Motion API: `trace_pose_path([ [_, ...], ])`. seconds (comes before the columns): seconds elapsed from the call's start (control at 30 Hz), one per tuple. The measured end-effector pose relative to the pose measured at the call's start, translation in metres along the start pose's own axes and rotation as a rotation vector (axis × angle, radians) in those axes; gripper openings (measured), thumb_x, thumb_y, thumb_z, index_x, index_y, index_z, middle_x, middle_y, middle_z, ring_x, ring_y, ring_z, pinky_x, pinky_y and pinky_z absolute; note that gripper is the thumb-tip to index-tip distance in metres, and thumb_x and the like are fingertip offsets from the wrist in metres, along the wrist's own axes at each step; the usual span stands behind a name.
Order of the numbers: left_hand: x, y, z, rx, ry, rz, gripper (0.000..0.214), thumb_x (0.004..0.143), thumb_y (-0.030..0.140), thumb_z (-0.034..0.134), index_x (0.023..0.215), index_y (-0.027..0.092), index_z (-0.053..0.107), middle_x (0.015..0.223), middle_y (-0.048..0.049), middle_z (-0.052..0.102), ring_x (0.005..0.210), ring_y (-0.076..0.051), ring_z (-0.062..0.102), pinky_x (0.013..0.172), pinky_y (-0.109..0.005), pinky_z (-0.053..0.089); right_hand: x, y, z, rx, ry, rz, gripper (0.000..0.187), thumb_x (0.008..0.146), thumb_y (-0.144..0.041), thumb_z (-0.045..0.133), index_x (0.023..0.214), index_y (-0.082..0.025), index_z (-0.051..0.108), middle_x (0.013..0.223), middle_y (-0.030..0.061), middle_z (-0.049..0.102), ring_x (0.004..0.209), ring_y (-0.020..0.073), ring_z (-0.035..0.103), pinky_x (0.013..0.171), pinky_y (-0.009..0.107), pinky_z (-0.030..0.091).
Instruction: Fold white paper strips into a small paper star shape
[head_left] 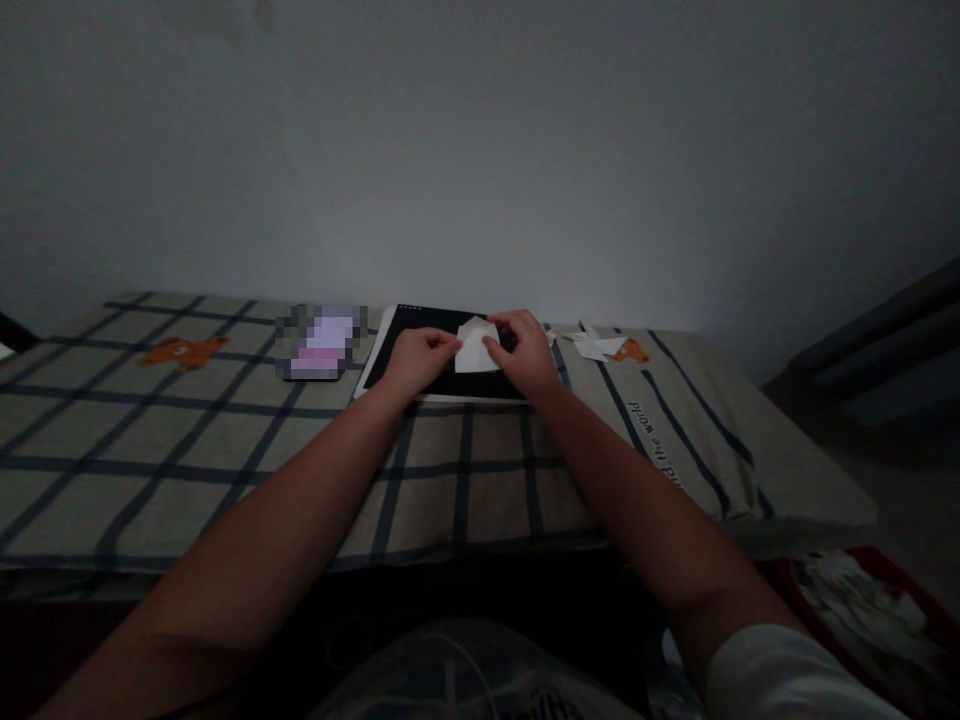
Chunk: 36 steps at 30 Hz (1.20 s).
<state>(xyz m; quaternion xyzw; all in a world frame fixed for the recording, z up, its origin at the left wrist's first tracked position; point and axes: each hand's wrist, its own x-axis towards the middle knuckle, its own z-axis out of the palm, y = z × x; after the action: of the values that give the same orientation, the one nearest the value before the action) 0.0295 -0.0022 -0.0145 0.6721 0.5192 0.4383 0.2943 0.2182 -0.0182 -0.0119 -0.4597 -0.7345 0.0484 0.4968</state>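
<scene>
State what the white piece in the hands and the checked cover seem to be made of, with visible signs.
White piece: probably paper, matte; it looks thin, with straight, angular edges.
Checked cover: likely fabric, matte; its stripes bend along soft wrinkles. The fibre is unclear.

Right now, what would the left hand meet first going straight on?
The left hand would meet the white angular paper it's touching; beyond that, probably the right hand; depth is unclear.

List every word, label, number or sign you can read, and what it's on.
"the world": on the checked cloth, right side; letters before it unclear.
Clothing, bottom edge: lettering too dark to read.
Black board, top left: marks too small.
Lit screen: pixelated, unreadable.
</scene>
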Motion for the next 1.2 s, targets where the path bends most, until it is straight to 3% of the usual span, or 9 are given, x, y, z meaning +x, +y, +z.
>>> trace_pose_path([
  [0.17, 0.004, -0.003, 0.002, -0.194, 0.119, -0.095, 0.019, 0.075, 0.025, 0.071, 0.09, 0.013, 0.072, 0.074, -0.0036, 0.071, 0.063, -0.013, 0.064, 0.064, -0.025, 0.052, 0.001, -0.001, 0.001, 0.054, 0.005, 0.192, 0.031, 0.077, -0.028, 0.067, 0.106, -0.018, 0.063, 0.085, 0.0031, 0.063, 0.074, 0.0158, 0.056, 0.074, 0.031, 0.047],
  [0.33, 0.002, -0.003, 0.013, -0.427, 0.019, -0.228, 0.009, 0.073, 0.013, 0.07, 0.082, 0.012, 0.07, 0.074, -0.0029, 0.07, 0.063, -0.01, 0.064, 0.069, -0.025, 0.055, 0.003, 0.002, 0.001, 0.128, -0.031, 0.303, 0.012, 0.078, -0.025, 0.064, 0.085, -0.016, 0.066, 0.075, 0.0024, 0.065, 0.068, 0.0144, 0.057, 0.068, 0.029, 0.046],
  [0.53, 0.0, -0.002, 0.012, -0.456, -0.08, -0.312, 0.003, 0.077, 0.013, 0.065, 0.078, 0.013, 0.068, 0.071, -0.0042, 0.069, 0.061, -0.01, 0.064, 0.068, -0.025, 0.054, 0.004, 0.002, -0.004, 0.052, -0.061, 0.25, 0.011, 0.08, -0.024, 0.064, 0.082, -0.015, 0.07, 0.08, 0.0056, 0.069, 0.072, 0.0163, 0.059, 0.07, 0.03, 0.044],
  [0.63, 0.0, -0.006, 0.007, -0.146, -0.132, -0.143, 0.018, 0.082, 0.028, 0.062, 0.072, 0.015, 0.069, 0.067, -0.0048, 0.068, 0.057, -0.013, 0.061, 0.06, -0.027, 0.05, 0.005, 0.004, -0.005, -0.038, -0.096, 0.186, 0.009, 0.081, -0.02, 0.063, 0.082, -0.015, 0.071, 0.082, 0.0063, 0.069, 0.074, 0.0166, 0.058, 0.071, 0.03, 0.044],
  [0.73, -0.002, -0.005, 0.001, 0.23, -0.065, 0.148, 0.03, 0.085, 0.04, 0.06, 0.07, 0.016, 0.071, 0.064, -0.004, 0.067, 0.059, -0.016, 0.06, 0.059, -0.028, 0.045, 0.006, 0.008, -0.006, -0.099, -0.139, 0.121, 0.01, 0.082, -0.017, 0.062, 0.083, -0.015, 0.071, 0.082, 0.0064, 0.067, 0.075, 0.0171, 0.057, 0.073, 0.031, 0.043],
  [0.83, -0.006, 0.001, -0.002, 0.313, -0.042, 0.391, 0.032, 0.089, 0.041, 0.055, 0.078, 0.016, 0.073, 0.071, -0.0046, 0.07, 0.065, -0.016, 0.061, 0.063, -0.028, 0.044, 0.007, 0.012, -0.008, -0.169, -0.176, 0.067, 0.013, 0.085, -0.016, 0.059, 0.083, -0.016, 0.071, 0.083, 0.0066, 0.066, 0.081, 0.0186, 0.057, 0.077, 0.032, 0.042],
  [0.97, -0.006, 0.004, -0.001, 0.369, -0.227, 0.725, 0.027, 0.092, 0.035, 0.053, 0.092, 0.019, 0.074, 0.094, -0.0062, 0.074, 0.091, -0.019, 0.065, 0.084, -0.033, 0.048, 0.007, 0.014, -0.011, -0.265, -0.209, 0.018, 0.019, 0.088, -0.017, 0.055, 0.086, -0.018, 0.073, 0.089, 0.008, 0.065, 0.091, 0.0205, 0.056, 0.084, 0.033, 0.041],
  [1.07, -0.003, -0.005, 0.003, 0.484, -0.324, 0.747, 0.027, 0.092, 0.03, 0.052, 0.105, 0.019, 0.072, 0.11, -0.0077, 0.072, 0.108, -0.021, 0.062, 0.099, -0.037, 0.045, 0.006, 0.015, -0.012, -0.347, -0.225, 0.017, 0.021, 0.09, -0.02, 0.054, 0.088, -0.019, 0.075, 0.093, 0.0093, 0.065, 0.094, 0.0219, 0.055, 0.083, 0.034, 0.041],
  [1.2, -0.002, -0.016, 0.005, 0.61, -0.445, 0.617, 0.04, 0.091, 0.034, 0.052, 0.125, 0.017, 0.064, 0.13, -0.0108, 0.064, 0.125, -0.023, 0.055, 0.109, -0.037, 0.038, 0.005, 0.018, -0.014, -0.44, -0.23, 0.019, 0.022, 0.091, -0.022, 0.054, 0.091, -0.021, 0.076, 0.093, 0.009, 0.067, 0.094, 0.0231, 0.054, 0.081, 0.036, 0.041],
])
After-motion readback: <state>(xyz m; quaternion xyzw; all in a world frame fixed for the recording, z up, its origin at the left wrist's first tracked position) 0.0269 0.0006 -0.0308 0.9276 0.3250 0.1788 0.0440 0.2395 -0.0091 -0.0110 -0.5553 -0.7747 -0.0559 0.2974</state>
